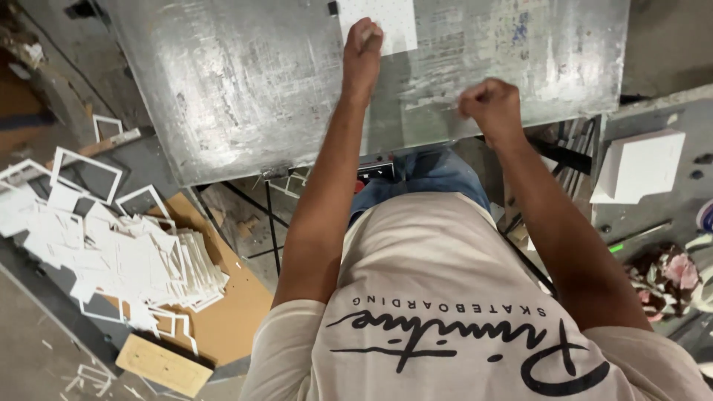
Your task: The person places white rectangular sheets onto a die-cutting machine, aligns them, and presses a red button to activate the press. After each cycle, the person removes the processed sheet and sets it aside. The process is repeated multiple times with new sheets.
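My left hand reaches far across a scratched metal table and pinches the lower edge of a white square card lying at the table's far side. My right hand hovers near the table's near edge as a closed fist; nothing shows between its fingers. Both forearms stretch out from my light printed shirt at the bottom of the view.
A heap of white cut-out frames and scraps lies to the left on brown board. A stack of white square cards rests on a grey surface at right. A floral cloth sits lower right.
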